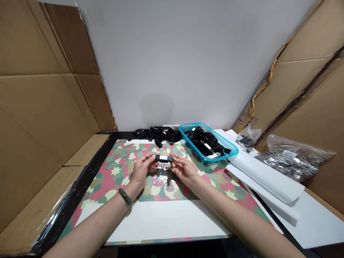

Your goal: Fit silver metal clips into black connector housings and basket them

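A small black plastic piece (164,158) with a pale rectangle on its face is held level over the middle of the mat. My left hand (142,168) pinches its left end between thumb and fingers. At the other end, my right hand (184,167) grips it with the fingertips. Just below, partly hidden by the hands, lies a scatter of small shiny metal pieces (160,178). Beyond the hands is a pile of similar black pieces (163,133). A blue plastic basket (200,157) at the right of the pile holds many more of them.
A patterned mat (107,179) covers the table, with a white sheet (166,218) along its front. At right are rolled white sheets (268,175), a bag of metal pieces (291,161) and a smaller bag (247,139). Cardboard walls (48,100) flank the table.
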